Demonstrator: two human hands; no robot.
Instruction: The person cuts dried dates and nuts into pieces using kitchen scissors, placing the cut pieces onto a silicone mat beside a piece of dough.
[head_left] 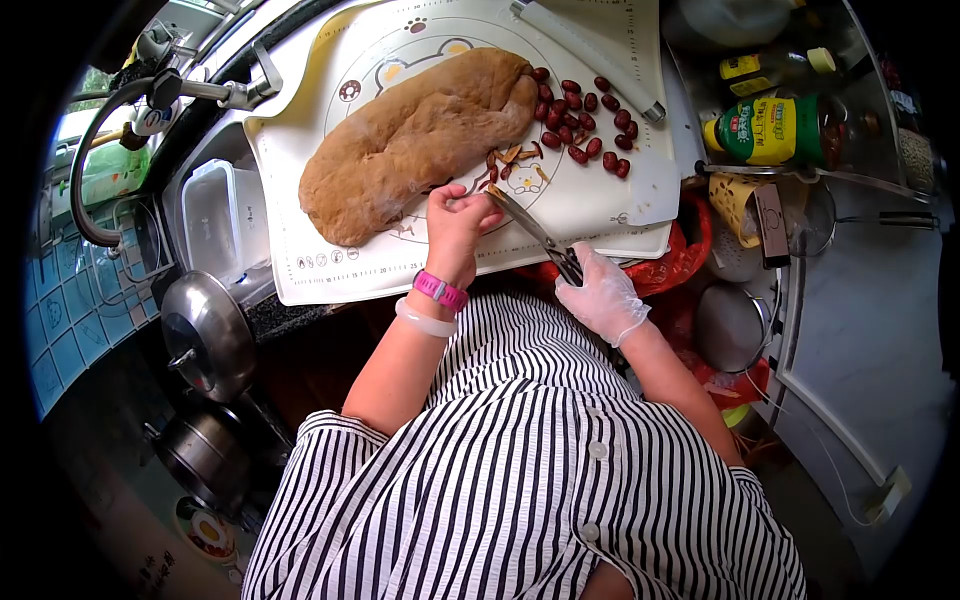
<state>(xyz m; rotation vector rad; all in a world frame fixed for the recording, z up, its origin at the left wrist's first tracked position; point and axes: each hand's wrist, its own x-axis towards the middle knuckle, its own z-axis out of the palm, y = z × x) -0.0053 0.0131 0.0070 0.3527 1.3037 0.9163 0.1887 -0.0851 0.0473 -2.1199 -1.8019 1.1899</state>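
Over the near part of the baking mat [285,165]: scissors [543,237], blades aimed up and left, handles in the right hand [602,298], which wears a clear plastic glove and is closed around them. The bare left hand [455,225] has its fingers bent close to the blade tips; too small in view to tell whether a date piece is pinched there.

Risk, judged: fingertips lie right by the tips, so a slip of the blades could nick them; likely causes are a sticky fruit or the loose glove sliding on the handles. Cut bits might also spring off and scatter.

Appearance: scissors with slim, dull metallic blades and dark handles; something brownish near the tips. Just beyond, date strips [510,154], thin, curled, red-brown. Further right, whole red dates [587,121], glossy, wrinkled, loosely grouped. Left of these, a long brown dough slab [415,140], surface creased and uneven.
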